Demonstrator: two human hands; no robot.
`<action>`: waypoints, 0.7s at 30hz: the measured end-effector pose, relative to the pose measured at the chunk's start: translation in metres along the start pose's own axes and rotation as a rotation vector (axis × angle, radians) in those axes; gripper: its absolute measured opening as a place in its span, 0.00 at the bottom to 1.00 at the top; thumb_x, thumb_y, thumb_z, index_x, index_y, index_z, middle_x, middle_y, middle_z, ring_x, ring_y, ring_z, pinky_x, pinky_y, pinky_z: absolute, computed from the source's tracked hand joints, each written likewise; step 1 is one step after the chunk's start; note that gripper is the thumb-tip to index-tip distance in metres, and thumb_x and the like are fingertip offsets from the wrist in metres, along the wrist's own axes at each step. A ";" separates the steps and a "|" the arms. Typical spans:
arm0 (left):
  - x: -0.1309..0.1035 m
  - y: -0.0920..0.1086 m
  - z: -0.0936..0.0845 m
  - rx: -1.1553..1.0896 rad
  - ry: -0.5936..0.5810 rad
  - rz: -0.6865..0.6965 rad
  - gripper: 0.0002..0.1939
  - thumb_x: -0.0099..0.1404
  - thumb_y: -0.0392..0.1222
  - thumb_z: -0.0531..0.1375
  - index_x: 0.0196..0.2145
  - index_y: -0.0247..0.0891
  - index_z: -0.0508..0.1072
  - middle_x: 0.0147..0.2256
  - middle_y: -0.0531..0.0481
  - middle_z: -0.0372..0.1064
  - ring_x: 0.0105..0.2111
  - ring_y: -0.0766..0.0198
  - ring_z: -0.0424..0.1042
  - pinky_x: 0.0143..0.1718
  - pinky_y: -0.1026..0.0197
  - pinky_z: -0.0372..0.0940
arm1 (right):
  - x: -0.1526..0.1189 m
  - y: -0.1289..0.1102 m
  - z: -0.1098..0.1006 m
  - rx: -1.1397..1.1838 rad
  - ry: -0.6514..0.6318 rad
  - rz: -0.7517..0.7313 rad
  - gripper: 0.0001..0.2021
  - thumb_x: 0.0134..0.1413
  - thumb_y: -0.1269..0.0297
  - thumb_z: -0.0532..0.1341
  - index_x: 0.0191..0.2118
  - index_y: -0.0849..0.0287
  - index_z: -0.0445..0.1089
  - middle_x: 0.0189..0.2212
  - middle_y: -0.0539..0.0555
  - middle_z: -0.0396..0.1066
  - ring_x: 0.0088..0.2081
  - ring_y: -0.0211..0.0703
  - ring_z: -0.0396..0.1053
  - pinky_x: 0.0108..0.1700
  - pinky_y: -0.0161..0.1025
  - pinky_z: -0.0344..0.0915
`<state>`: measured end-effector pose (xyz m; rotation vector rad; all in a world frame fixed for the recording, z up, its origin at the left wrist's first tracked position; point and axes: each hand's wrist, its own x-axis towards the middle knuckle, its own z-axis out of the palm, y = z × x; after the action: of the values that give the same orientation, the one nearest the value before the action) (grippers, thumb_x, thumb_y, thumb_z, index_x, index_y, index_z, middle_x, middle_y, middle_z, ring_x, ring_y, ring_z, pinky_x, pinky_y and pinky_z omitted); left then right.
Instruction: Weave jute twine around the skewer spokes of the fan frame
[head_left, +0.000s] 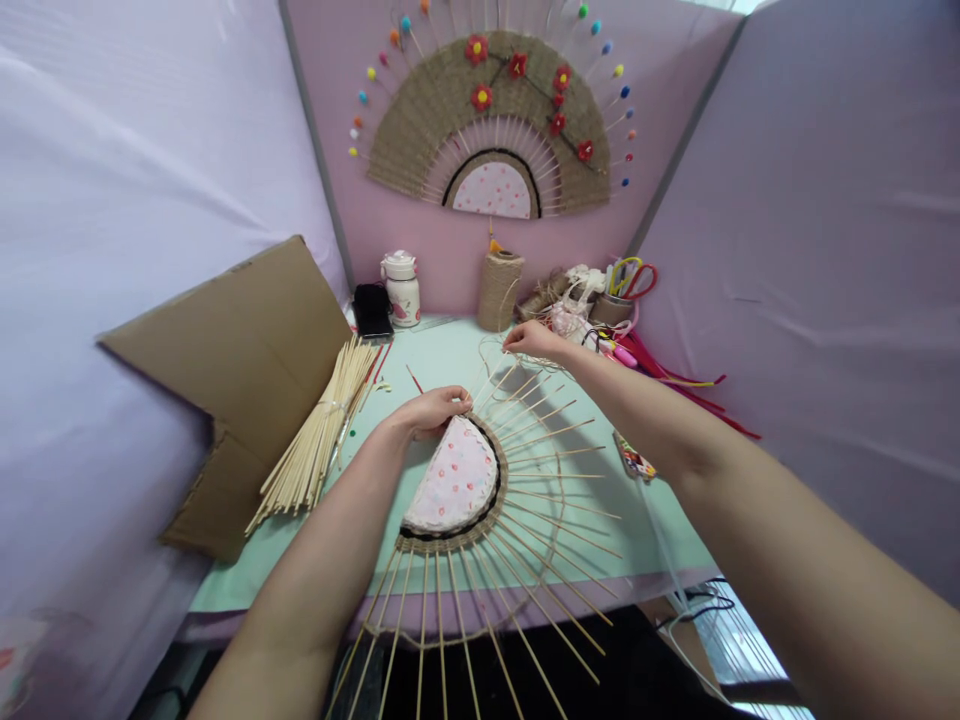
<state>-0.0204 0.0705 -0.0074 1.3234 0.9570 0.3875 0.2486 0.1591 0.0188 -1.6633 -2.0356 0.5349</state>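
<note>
A half-round fan frame [454,475] with a pink patterned centre lies tilted on the table, thin wooden sticks [559,492] spreading from its woven rim toward the right and the front. My left hand [439,408] is closed on the frame's upper corner, thumb and fingers pinching at the base of the end sticks. Beyond it, my right hand [531,340] is raised near those sticks' tips, fingertips pinched on thin twine [491,350]. A strand of twine also runs loosely across the spread sticks in a wide arc.
At left lie a tied bundle of sticks [319,435] and folded cardboard [262,370]. Along the back stand a white bottle [403,290], a twine spool [499,290] and a holder with scissors [626,285]. A finished flowered fan [495,110] hangs on the wall. Red strips [694,395] lie right.
</note>
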 end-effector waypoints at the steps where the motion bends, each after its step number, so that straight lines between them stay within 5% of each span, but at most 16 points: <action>1: 0.000 0.000 0.000 0.001 -0.002 0.002 0.17 0.55 0.49 0.68 0.30 0.39 0.65 0.20 0.60 0.58 0.16 0.73 0.55 0.17 0.70 0.45 | 0.000 0.000 0.000 -0.011 -0.005 0.003 0.07 0.45 0.65 0.67 0.29 0.63 0.79 0.27 0.53 0.78 0.30 0.39 0.70 0.32 0.32 0.64; 10: -0.002 0.002 0.000 -0.008 0.005 0.001 0.16 0.56 0.48 0.68 0.30 0.39 0.65 0.19 0.60 0.59 0.16 0.73 0.56 0.17 0.70 0.46 | 0.009 0.003 0.001 -0.080 -0.016 0.017 0.05 0.38 0.65 0.71 0.25 0.60 0.79 0.23 0.52 0.77 0.29 0.41 0.71 0.34 0.35 0.64; 21: 0.000 0.000 0.004 -0.001 0.011 -0.028 0.16 0.55 0.48 0.69 0.29 0.38 0.66 0.20 0.59 0.60 0.17 0.72 0.58 0.17 0.71 0.48 | 0.008 -0.012 -0.001 0.027 0.001 -0.159 0.14 0.47 0.55 0.67 0.34 0.62 0.79 0.31 0.54 0.78 0.33 0.40 0.71 0.39 0.36 0.65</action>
<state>-0.0169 0.0679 -0.0081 1.3071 0.9831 0.3741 0.2380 0.1642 0.0274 -1.4705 -2.1272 0.5041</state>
